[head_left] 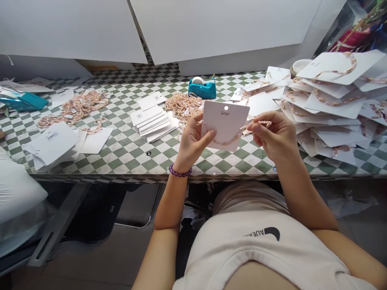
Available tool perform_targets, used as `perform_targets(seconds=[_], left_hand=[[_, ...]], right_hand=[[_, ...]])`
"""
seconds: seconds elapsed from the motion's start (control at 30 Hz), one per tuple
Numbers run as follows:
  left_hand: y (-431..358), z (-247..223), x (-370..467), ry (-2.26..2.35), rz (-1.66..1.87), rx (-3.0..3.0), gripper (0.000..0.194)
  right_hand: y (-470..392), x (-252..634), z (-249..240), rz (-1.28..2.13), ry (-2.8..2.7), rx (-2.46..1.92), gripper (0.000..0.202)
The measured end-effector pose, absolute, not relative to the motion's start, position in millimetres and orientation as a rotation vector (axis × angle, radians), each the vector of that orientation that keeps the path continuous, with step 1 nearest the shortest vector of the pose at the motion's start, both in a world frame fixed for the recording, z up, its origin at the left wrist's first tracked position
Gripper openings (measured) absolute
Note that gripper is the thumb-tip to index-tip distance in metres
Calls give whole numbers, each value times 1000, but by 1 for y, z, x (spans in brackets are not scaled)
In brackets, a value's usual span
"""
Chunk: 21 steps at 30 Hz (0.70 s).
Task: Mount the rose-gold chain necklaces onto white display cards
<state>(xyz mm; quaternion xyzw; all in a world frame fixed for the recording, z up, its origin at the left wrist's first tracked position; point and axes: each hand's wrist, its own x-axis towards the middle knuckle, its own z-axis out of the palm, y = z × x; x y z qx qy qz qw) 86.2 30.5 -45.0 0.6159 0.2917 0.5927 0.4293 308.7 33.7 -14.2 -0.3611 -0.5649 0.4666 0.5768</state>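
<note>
My left hand (195, 139) grips a white jewellery card (228, 121) by its left edge, thumb across the front. The card has a round hole near the top and small print under it. A pink and gold beaded necklace (225, 143) curves across the card's lower front. At the card's right side, my right hand (273, 135) pinches the strand's loose end between thumb and fingers. Behind the card lies a heap of similar beaded strands (183, 105), next to a teal tape dispenser (202, 88).
Blank white cards (154, 121) are stacked left of the heap. A tall, uneven pile of cards with necklaces (332, 100) stands at right. More strands (80, 105) and cards (54, 141) lie at left on the checkered table (130, 157). White panels (226, 28) close off the back.
</note>
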Motion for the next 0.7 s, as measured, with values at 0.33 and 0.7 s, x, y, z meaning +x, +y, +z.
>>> perform_targets(seconds=[0.33,0.7], left_hand=[[32,-46,85,640,1482,1576,47],[31,-45,87,641,1481,1574,47]], right_hand=[[35,303,-13,1207,-1276,-789,27],[32,290,-11,1285,-1075,-800,40]])
